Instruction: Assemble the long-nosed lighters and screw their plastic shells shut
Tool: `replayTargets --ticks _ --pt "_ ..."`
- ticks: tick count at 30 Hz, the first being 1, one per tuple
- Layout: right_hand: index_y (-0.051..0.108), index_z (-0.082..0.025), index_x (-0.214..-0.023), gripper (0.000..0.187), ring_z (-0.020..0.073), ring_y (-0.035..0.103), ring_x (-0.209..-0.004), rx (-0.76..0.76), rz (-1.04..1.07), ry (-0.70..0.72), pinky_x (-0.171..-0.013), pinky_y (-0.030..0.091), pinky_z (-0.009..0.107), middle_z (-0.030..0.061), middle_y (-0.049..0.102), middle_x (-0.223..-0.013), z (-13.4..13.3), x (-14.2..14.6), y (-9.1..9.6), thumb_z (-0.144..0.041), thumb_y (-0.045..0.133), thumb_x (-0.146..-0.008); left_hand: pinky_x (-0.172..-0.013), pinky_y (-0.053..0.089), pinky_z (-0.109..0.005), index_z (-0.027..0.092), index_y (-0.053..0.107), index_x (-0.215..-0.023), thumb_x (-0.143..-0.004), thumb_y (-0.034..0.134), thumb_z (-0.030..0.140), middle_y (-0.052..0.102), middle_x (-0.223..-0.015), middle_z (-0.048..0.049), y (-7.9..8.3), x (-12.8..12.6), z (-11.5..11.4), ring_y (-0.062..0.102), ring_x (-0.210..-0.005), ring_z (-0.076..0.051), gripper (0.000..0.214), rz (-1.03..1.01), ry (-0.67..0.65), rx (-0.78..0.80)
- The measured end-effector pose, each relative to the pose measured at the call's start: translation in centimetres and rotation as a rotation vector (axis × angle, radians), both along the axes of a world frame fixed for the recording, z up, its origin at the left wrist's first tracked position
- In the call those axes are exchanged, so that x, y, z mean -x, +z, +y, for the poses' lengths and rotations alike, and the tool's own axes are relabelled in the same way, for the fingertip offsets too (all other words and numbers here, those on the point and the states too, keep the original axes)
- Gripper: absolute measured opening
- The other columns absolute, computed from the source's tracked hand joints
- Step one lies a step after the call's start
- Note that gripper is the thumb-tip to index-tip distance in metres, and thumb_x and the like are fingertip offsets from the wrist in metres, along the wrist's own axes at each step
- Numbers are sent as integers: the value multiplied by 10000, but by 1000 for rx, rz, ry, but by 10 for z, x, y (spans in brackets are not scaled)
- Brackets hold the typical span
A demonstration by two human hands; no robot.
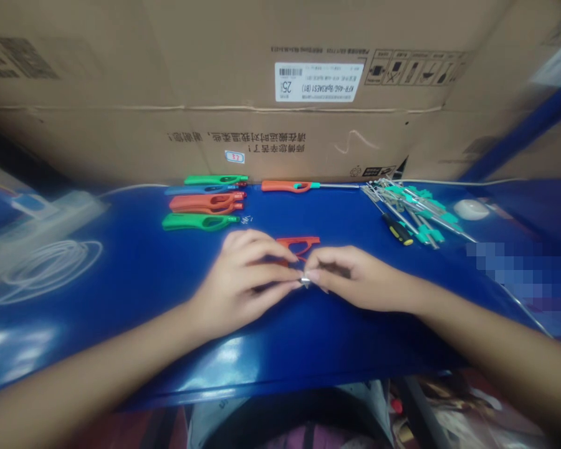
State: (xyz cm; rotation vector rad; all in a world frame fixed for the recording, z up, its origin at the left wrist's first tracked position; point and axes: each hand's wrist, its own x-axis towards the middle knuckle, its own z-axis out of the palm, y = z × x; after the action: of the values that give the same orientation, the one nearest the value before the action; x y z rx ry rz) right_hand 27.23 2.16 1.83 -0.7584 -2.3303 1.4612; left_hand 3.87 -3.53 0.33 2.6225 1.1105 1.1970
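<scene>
My left hand point(250, 277) and my right hand point(355, 274) meet over the middle of the blue table point(140, 312). Between their fingertips is a small silvery metal piece point(305, 280), pinched from both sides; its exact kind is too small to make out. Just behind the fingers lies a red lighter casing point(303, 242) with a trigger opening, partly covered by my left hand. Farther back, an orange long-necked gas lighter point(280, 186) with a metal tube lies against the cardboard.
Green point(196, 221), orange and blue lighter handles are stacked at back left, beside tiny white pins point(247, 219). At back right are metal tubes with teal parts point(416, 202), a black-yellow screwdriver point(396, 229) and a white mouse-like object point(470, 209). Coiled white cable point(51, 268) lies left.
</scene>
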Motion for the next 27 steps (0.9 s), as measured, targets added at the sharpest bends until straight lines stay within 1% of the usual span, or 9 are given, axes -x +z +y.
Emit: replayTargets --ticks 5,8,11,13,17,19,21,24,27 --pt "611 -178 -880 234 94 494 -650 -125 1 -27 -604 401 215 -25 572 -750 -2 -1 -1 -385 563 -978 -913 450 -405 275 767 -949 -879 750 258 758 -1036 -25 -1 -1 0 642 -987 -211 74 -20 -1 29" --pt "600 -181 -850 215 86 493 -630 -203 13 -29 -592 395 211 -35 579 -726 -4 0 -2 -376 623 -939 -913 445 -403 261 763 -947 -874 754 241 756 -1030 -27 0 -2 -1 641 -989 -211 77 -17 -10 31" --pt "609 -188 -831 182 91 530 -646 -316 5 -56 -611 397 220 -32 619 -740 -5 0 -3 -346 672 -895 -918 436 -397 256 752 -974 -879 749 247 754 -1032 -27 0 -4 -2 641 -991 -208 96 -6 -8 32" --pt "612 -192 -812 161 102 554 -668 -384 -3 -95 -629 403 231 -25 640 -756 -6 0 -4 -321 694 -864 -918 433 -390 248 735 -1032 -886 739 250 752 -1043 -31 -1 -4 -2 642 -992 -205 146 4 1 52" --pt "597 -191 -783 121 129 583 -729 -507 31 -159 -676 430 253 -6 652 -790 -2 -2 -3 -244 702 -811 -922 446 -378 211 668 -1199 -872 741 268 738 -1092 -55 0 -5 -2 644 -1005 -210 340 -12 36 143" --pt "589 -189 -773 107 139 571 -727 -621 50 -171 -675 428 265 1 638 -772 1 -4 -2 -215 691 -796 -925 458 -374 191 644 -1246 -852 755 296 730 -1121 -66 1 -4 -1 646 -998 -210 422 -42 38 192" --pt "577 -189 -760 109 145 540 -697 -760 61 -177 -650 412 275 3 617 -737 4 -5 -1 -203 682 -784 -904 478 -359 176 638 -1264 -856 743 319 730 -1118 -70 2 -3 -1 654 -967 -202 445 -78 28 248" --pt "564 -188 -762 117 153 513 -669 -902 90 -186 -623 399 288 16 617 -727 8 -8 -1 -215 675 -787 -824 504 -313 163 680 -1200 -922 655 319 744 -1046 -61 4 0 -1 665 -898 -182 319 -142 26 331" --pt "557 -185 -760 127 160 518 -663 -961 114 -198 -618 403 298 28 620 -723 9 -10 0 -217 676 -788 -784 501 -281 162 739 -1066 -986 556 333 754 -1005 -58 4 3 0 672 -866 -168 262 -191 63 428"
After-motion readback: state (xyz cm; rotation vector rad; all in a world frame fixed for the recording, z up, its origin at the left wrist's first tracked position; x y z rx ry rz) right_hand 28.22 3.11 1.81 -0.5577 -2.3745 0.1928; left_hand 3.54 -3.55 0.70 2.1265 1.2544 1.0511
